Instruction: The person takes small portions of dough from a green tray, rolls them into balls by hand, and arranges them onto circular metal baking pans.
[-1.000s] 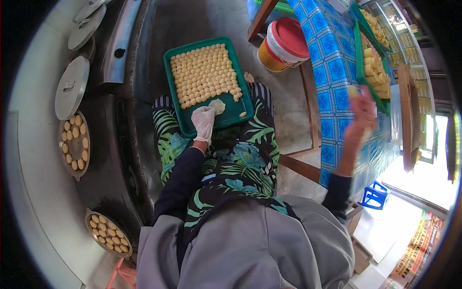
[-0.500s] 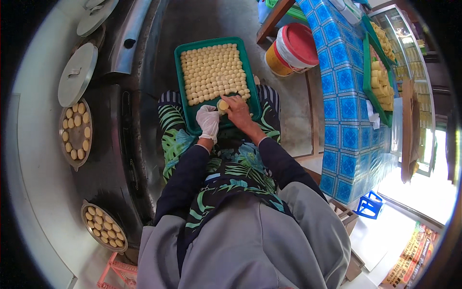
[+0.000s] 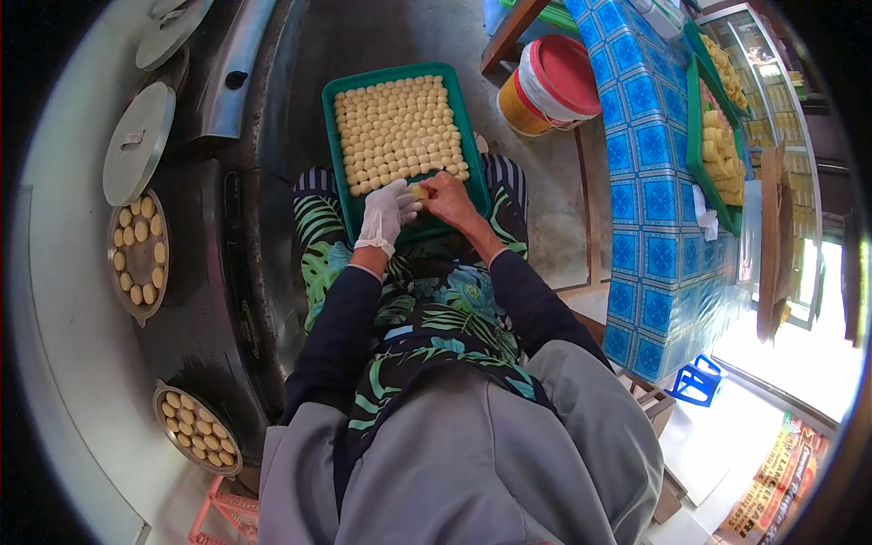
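Both hands meet at the near edge of the green tray (image 3: pixel 338 136), which rests on the person's lap with its long axis running away from the body, tilted slightly left at the far end. Between them sits one pale dough ball (image 3: pixel 421 192), too round to show any direction. The gloved left hand (image 3: pixel 386 213) curls its fingers against the ball from the left; the bare right hand (image 3: pixel 451 198) closes over it from the right, fingers bent down, so both are pressed on the ball. Both forearms come up from below in dark sleeves and converge at the wrists.

Just beyond the grip, rows of dough balls (image 3: pixel 400 132) fill the tray. Far right of the grip stands a yellow bucket (image 3: pixel 527 107) with a red lid, and past it a blue-tiled table (image 3: pixel 658 200) carrying another green tray (image 3: pixel 694 109) of yellow pieces. Far left, two round pans (image 3: pixel 138 254) (image 3: pixel 196 429) hold pale balls, with a flat grey lid (image 3: pixel 138 143) above them. At the lower right edge lies an orange-and-yellow printed sign (image 3: pixel 772 481).
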`<state>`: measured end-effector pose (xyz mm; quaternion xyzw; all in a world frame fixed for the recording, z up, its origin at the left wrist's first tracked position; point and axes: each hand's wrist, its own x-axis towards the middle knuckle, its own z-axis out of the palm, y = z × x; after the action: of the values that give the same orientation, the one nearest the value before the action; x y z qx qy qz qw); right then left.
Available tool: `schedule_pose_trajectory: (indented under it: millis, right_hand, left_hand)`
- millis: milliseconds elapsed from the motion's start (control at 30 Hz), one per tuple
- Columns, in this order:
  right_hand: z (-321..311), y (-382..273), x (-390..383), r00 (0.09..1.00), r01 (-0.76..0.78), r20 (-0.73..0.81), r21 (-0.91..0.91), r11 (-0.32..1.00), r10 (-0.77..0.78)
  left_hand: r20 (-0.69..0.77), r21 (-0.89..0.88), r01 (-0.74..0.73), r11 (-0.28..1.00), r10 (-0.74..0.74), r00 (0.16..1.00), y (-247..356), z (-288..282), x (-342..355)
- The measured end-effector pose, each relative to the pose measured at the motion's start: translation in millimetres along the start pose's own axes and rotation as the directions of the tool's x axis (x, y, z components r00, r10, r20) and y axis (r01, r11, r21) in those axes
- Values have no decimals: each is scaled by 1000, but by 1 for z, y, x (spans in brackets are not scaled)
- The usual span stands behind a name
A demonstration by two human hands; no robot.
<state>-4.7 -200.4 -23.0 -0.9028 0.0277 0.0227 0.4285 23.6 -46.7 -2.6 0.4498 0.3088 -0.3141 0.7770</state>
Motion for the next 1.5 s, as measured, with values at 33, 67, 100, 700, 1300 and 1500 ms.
schedule_pose_trajectory:
  millis: [33, 67, 100, 700, 1300, 1500]
  right_hand:
    - [1, 3, 2, 1000, -5, -4, -1, 1000, 5]
    - [3, 6, 3, 997, 28, -65, -93, 995, -34]
    - [6, 4, 6, 990, 65, -115, -181, 981, -86]
    - [-23, 6, 13, 870, -474, 264, 676, 563, 416]
    - [-34, -46, -30, 907, -287, 73, 827, 483, 414]
    - [-25, -69, -44, 876, 265, -399, -75, 961, -272]
  left_hand:
    - [4, 4, 4, 1000, -4, 1000, 2, 3, -2]
    - [-6, 255, -121, 959, 126, 992, 4, 6, -4]
    - [10, 487, -233, 842, 261, 965, 6, 4, -2]
    - [-165, -138, -192, 972, 169, 972, -41, 12, 4]
    - [173, 52, -305, 951, 292, 940, -1, 14, -48]
    - [150, -106, -259, 960, 273, 950, -2, 20, -53]
